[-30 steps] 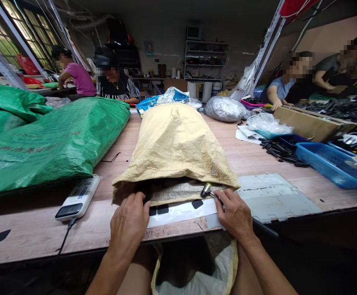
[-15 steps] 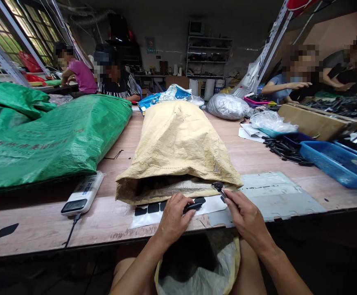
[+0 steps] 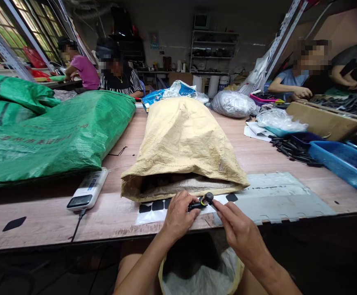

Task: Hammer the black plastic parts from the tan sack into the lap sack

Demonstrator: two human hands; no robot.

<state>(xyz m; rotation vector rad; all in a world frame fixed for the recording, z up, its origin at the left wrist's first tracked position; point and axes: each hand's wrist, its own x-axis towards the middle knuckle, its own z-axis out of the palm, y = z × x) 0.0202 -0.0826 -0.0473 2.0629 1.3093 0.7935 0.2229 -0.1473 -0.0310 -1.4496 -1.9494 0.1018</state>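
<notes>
My left hand [image 3: 180, 213] is closed on a black handle-like part [image 3: 196, 205] near the table's front edge. My right hand [image 3: 235, 221] pinches a thin dark tool with a round black head [image 3: 208, 198]; the head meets the end of the black part, where a yellow-green ring shows. Beneath them lies a white strip [image 3: 152, 217] with black rounded squares. Just behind, a cream woven sack [image 3: 181, 139] lies with its mouth facing me, its inside dark. A second open sack [image 3: 203, 280] stands between my legs.
A green sack [image 3: 58, 139] fills the left, beside a white device [image 3: 88, 190] with a cable. A grey-blue mat [image 3: 285, 198] lies at the right, with a blue tray [image 3: 344, 164], black parts [image 3: 295, 151] and a cardboard box [image 3: 322, 119] beyond. Several people sit around.
My right hand has moved the round-headed tool left, against the end of the black part in my left hand. The whole view has shifted slightly.
</notes>
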